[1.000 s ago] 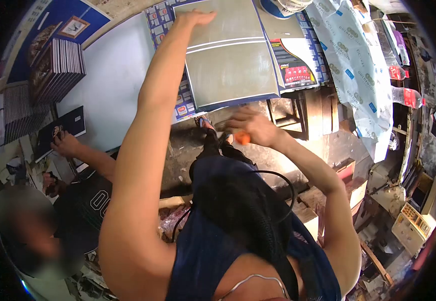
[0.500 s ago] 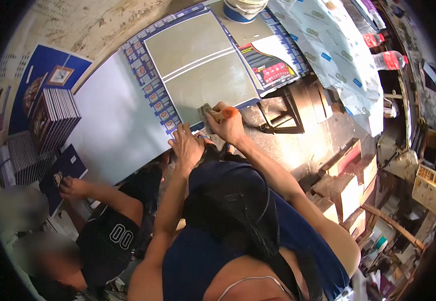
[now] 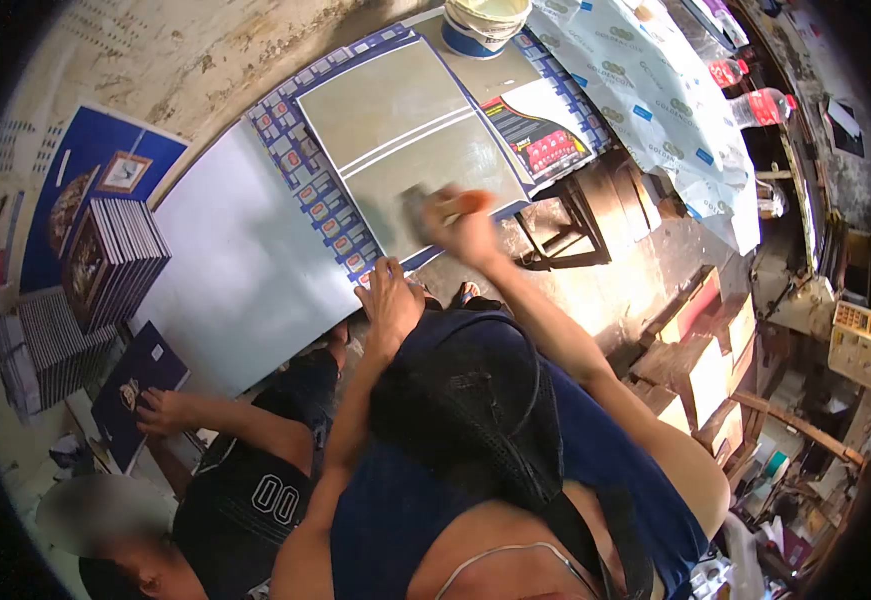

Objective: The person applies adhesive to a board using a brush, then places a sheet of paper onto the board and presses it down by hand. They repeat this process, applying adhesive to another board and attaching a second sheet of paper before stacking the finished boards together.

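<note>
A flat grey-beige sheet [image 3: 375,105] with two white stripes across its middle and a wet sheen lies on the worktable. My right hand [image 3: 467,235] is closed around a brush [image 3: 417,212] with an orange handle end. Its bristles are over the near half of the sheet, blurred by motion. My left hand [image 3: 393,300] is at the sheet's near left corner, fingers bent over the edge. Blue patterned paper [image 3: 320,210] shows beneath the sheet.
A white and blue bucket [image 3: 480,30] stands beyond the sheet. Right of it lie a printed poster [image 3: 545,140] and wrapping paper [image 3: 635,90]. At left, another person's hand [image 3: 165,412] touches a dark blue cover [image 3: 140,385] beside stacked books [image 3: 120,255]. A wooden stool [image 3: 580,220] stands below.
My right hand and the brush have moved slightly right and up over the sheet. My left hand stays at the corner. The view has shifted slightly.
</note>
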{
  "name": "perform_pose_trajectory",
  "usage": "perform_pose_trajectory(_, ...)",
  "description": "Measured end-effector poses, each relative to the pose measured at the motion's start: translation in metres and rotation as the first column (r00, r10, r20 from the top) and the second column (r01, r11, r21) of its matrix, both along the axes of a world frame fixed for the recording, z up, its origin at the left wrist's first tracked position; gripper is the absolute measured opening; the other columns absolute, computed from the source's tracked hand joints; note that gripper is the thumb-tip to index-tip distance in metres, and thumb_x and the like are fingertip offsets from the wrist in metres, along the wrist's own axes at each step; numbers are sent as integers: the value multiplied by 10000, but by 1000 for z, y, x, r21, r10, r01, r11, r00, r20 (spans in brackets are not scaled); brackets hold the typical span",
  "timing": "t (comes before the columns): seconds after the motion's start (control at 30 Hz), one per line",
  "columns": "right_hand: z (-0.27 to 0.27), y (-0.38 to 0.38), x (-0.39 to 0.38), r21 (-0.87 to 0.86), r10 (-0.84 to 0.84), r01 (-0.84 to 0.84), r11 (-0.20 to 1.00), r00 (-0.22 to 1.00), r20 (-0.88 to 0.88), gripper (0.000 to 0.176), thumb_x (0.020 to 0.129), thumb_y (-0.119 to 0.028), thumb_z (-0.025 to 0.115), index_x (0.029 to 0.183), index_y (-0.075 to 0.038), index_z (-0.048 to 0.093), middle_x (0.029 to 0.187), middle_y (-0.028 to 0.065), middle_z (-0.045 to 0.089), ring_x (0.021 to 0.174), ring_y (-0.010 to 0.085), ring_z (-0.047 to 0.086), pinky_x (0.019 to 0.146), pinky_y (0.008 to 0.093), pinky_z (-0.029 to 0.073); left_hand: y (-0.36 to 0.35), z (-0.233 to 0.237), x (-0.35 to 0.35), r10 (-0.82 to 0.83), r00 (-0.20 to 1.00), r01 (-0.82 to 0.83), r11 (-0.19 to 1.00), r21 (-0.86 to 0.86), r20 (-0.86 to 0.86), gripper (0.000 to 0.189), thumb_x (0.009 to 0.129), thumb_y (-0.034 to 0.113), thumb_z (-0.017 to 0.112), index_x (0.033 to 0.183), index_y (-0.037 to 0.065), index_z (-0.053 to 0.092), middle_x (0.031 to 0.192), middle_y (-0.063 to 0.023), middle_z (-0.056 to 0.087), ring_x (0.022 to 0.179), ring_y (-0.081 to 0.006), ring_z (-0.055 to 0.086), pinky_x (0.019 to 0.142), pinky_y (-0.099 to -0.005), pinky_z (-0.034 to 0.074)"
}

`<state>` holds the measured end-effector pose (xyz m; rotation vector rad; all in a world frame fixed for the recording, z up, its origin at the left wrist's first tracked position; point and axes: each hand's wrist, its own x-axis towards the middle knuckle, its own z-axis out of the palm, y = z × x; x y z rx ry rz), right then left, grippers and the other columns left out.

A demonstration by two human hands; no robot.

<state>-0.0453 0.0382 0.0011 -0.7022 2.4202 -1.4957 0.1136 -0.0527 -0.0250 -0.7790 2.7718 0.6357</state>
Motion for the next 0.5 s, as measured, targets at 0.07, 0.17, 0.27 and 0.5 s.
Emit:
perform_pose_trajectory(0.07, -1, -9, 6, 72, 43, -44, 996, 999, 14, 294, 805, -272, 733, 847, -27, 577, 716, 110, 617, 678, 245, 624, 625, 404, 504, 2, 5, -2, -3, 1000, 3, 1000, -23, 18, 565, 812, 273, 618, 1279, -24, 502, 1316, -139, 468, 1189, -311, 488, 927, -579, 324)
perform_pose_trajectory(0.17, -55, 44, -40, 67, -101, 115, 991, 978, -183, 309, 817, -363, 709, 827, -64, 631, 676, 131, 641, 629, 291, 646, 606, 396, 514, 1, 13, -9, -1, 997, 1, 1000, -2, 78, 552, 821, 283, 603, 1278, -11, 498, 1325, -129, 464, 1196, -310, 494, 933, -574, 328)
perform_pose_trajectory(0.27, -28, 114, -106, 189, -248, 304, 934, 930, -272, 377, 825, -411, 692, 814, -35, 668, 672, 153, 673, 651, 289, 705, 573, 416, 546, 1, 14, -6, 6, 994, -8, 1000, 18, 111, 551, 818, 282, 605, 1276, -1, 490, 1337, -121, 453, 1203, -307, 491, 949, -578, 327)
perform_pose_trajectory(0.5, 27, 106, -101, 50, -13, 26, 998, 969, -249, 199, 796, -245, 743, 880, -77, 676, 759, 87, 676, 685, 178, 653, 648, 330, 527, 1, 16, -11, -14, 989, 10, 1000, 25, 149, 592, 822, 309, 609, 1296, -17, 471, 1362, -140, 438, 1234, -306, 483, 985, -583, 307)
